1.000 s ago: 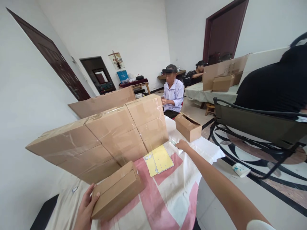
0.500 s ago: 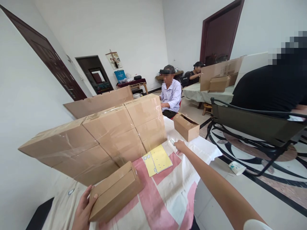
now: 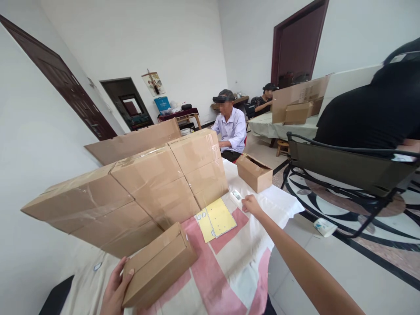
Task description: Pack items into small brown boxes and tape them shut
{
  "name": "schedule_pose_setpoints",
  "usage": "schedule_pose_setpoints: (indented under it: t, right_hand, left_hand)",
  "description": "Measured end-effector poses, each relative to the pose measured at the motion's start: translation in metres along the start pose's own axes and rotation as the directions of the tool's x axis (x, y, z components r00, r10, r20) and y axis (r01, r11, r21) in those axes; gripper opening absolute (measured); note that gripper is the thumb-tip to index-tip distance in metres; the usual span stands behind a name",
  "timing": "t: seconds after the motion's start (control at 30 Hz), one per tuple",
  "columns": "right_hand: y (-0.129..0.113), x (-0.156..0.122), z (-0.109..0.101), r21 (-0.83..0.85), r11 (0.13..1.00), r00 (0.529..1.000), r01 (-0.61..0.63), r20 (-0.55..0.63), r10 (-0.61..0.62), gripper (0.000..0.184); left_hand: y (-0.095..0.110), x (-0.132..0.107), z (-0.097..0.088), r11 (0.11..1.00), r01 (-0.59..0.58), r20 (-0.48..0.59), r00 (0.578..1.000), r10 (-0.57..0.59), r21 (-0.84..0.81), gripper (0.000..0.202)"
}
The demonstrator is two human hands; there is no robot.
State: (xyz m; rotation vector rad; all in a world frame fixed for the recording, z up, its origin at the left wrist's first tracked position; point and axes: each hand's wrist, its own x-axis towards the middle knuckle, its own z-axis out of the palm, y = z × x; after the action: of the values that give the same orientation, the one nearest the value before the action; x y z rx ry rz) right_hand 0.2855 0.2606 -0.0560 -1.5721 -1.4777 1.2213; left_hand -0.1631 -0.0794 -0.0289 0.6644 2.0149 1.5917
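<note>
My left hand (image 3: 114,284) grips the near left end of a closed brown cardboard box (image 3: 160,267), thumb on its top and fingers along its far side. The box lies on a pink-and-white cloth (image 3: 210,271). At arm's length my right hand (image 3: 252,204) has its fingers closed at the edge of a small flat white packet (image 3: 236,197) with a greyish patch, lying near the cloth. Between the hands is a yellow sheet (image 3: 218,221) with a wavy outline, small dots and a few small outlined shapes.
A wall of taped cardboard boxes (image 3: 147,183) stands along the table's far side. An opened cardboard box (image 3: 254,173) sits at the far right corner. A white cup (image 3: 324,227) lies on the floor. Other people sit nearby, one in a folding chair (image 3: 348,175).
My right hand has drawn slightly right and toward me, and more of the white packet shows. The left hand stays on the box. The view has shifted a little.
</note>
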Motion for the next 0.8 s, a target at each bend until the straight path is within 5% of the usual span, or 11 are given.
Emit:
schedule_pose_setpoints:
  t: [0.27,0.63,0.8]
  right_hand:
    - [0.011,-0.001,-0.006,0.27,0.96,0.995,-0.074,0.083,0.053,0.028]
    - [0.016,0.01,-0.006,0.214,0.929,0.952,-0.302,0.123,0.281,0.024]
    - [0.018,0.008,-0.01,0.241,0.927,0.952,-0.286,0.179,0.247,0.025]
  left_hand:
    - [0.001,0.007,0.006,0.995,0.055,-0.062,0.996,-0.06,-0.08,0.098]
    - [0.001,0.004,0.006,0.995,0.029,-0.094,0.995,-0.038,-0.097,0.091]
    - [0.004,0.001,0.008,0.993,0.067,-0.118,0.99,-0.079,-0.097,0.1]
